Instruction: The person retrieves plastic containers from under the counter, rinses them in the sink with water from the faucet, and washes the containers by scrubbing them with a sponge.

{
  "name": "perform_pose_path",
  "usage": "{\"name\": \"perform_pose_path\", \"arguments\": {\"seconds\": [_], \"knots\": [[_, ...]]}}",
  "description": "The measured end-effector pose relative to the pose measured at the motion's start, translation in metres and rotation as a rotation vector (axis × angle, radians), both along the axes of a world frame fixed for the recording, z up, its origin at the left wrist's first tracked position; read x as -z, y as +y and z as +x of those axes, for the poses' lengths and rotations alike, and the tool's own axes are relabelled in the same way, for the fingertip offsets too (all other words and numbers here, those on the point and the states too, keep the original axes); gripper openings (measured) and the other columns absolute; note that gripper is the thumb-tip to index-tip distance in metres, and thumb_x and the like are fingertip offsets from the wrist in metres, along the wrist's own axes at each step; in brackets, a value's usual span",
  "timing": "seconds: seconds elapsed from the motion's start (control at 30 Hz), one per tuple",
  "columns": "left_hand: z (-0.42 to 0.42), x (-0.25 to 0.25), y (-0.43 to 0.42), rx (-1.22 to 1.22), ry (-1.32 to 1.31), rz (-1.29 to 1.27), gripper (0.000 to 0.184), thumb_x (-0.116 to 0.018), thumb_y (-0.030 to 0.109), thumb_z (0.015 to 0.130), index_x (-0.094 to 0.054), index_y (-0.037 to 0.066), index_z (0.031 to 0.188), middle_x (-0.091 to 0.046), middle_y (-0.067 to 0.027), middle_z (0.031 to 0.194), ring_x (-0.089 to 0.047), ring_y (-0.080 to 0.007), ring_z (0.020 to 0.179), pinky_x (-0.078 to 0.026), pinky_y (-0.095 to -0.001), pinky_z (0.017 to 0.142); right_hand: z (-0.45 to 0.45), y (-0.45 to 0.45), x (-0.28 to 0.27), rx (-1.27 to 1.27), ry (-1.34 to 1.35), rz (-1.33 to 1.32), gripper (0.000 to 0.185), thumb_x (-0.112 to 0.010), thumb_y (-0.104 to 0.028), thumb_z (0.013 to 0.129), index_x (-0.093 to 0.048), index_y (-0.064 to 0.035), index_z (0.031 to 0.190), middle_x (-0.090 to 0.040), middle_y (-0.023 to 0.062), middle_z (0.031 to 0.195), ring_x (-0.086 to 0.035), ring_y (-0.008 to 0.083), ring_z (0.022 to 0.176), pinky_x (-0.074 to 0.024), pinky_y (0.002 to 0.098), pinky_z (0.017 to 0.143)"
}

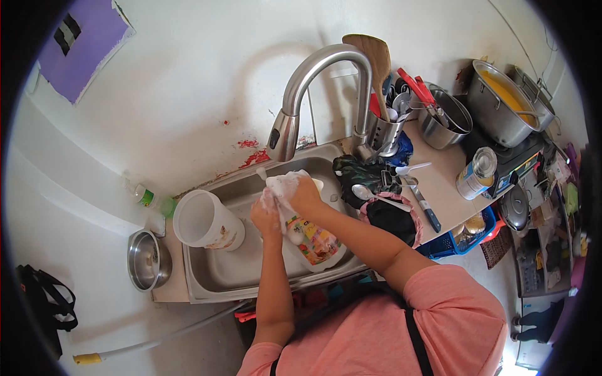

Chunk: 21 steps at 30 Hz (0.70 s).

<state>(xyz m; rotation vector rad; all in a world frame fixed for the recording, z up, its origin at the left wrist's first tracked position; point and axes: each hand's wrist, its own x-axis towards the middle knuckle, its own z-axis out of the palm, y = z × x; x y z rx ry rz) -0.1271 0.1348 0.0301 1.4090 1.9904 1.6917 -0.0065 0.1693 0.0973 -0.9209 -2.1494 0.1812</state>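
Over the steel sink, my left hand and my right hand are close together, both closed around a white soapy cloth. Foam covers the fingers in part. Below my right hand, a plastic container with a colourful label leans in the sink. A white plastic bucket stands tilted at the sink's left side. The curved faucet arches above my hands.
A steel bowl and a green-labelled bottle are left of the sink. To the right lie a knife, spoons and a dark cloth; beyond stand a can, a utensil holder and pots.
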Motion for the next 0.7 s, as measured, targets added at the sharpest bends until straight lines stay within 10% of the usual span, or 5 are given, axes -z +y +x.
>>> {"name": "perform_pose_path", "arguments": {"seconds": [0.1, 0.27, 0.47, 0.7], "knots": [[-0.002, -0.026, -0.022, 0.113, -0.588, -0.043, 0.038, -0.054, 0.031, 0.086, -0.054, 0.003, 0.061, -0.046, -0.0017, 0.057, -0.043, -0.0105, 0.056, -0.033, -0.0278, 0.05, 0.007, 0.028, 0.021, -0.058, -0.023, -0.076, 0.014, -0.048, -0.021, 0.08, -0.057, -0.0103, 0.083, -0.061, 0.0112, 0.077, -0.059, 0.0293, 0.076, -0.0438, 0.0393, 0.067], [-0.024, -0.002, -0.021, 0.239, -0.635, 0.515, 0.031, -0.05, 0.034, 0.086, -0.051, 0.009, 0.069, -0.038, 0.0011, 0.057, -0.037, -0.0101, 0.053, -0.029, -0.0259, 0.049, -0.004, 0.087, 0.08, -0.457, 0.528, -0.366, 0.025, -0.045, -0.033, 0.088, -0.06, -0.0125, 0.089, -0.058, 0.0053, 0.078, -0.057, 0.0221, 0.073, -0.0449, 0.03, 0.065], [-0.074, 0.03, -0.025, 0.332, -1.02, 0.539, 0.031, -0.044, 0.032, 0.091, -0.047, 0.003, 0.1, -0.051, -0.0069, 0.078, -0.049, -0.0156, 0.074, -0.043, -0.0279, 0.066, -0.004, 0.079, 0.091, -0.45, 0.766, -1.336, 0.039, -0.039, -0.043, 0.091, -0.059, -0.0114, 0.1, -0.058, 0.0048, 0.092, -0.057, 0.0222, 0.077, -0.0468, 0.0318, 0.07], [-0.087, 0.036, -0.027, -0.002, -0.76, 0.543, 0.031, -0.043, 0.029, 0.094, -0.048, 0.0, 0.101, -0.054, -0.0077, 0.089, -0.052, -0.0171, 0.086, -0.045, -0.0287, 0.079, 0.023, 0.006, 0.113, -0.367, 1.374, -1.899, 0.037, -0.04, -0.038, 0.09, -0.057, -0.009, 0.105, -0.058, 0.0089, 0.097, -0.058, 0.0245, 0.083, -0.0483, 0.035, 0.074]]}}
